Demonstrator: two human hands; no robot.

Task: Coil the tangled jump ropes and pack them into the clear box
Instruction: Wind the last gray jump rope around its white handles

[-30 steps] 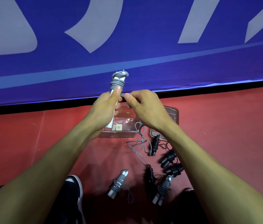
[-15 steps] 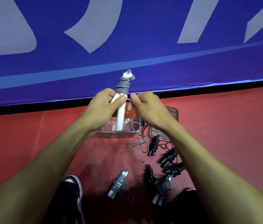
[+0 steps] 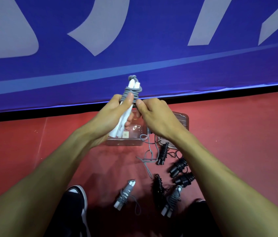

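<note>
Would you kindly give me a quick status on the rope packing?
Left hand holds white handles; right hand pinches grey cord. Winding unfinished, slack trailing. Clear box below, unobstructed.

Single head-worn view, forward and down, close over red floor [image 3: 32,151].

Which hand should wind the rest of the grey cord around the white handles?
Probably the right hand. It already pinches the grey cord beside the coil, with the loose tail hanging below it to the floor. The left hand grips the white handles, steadying them.
</note>
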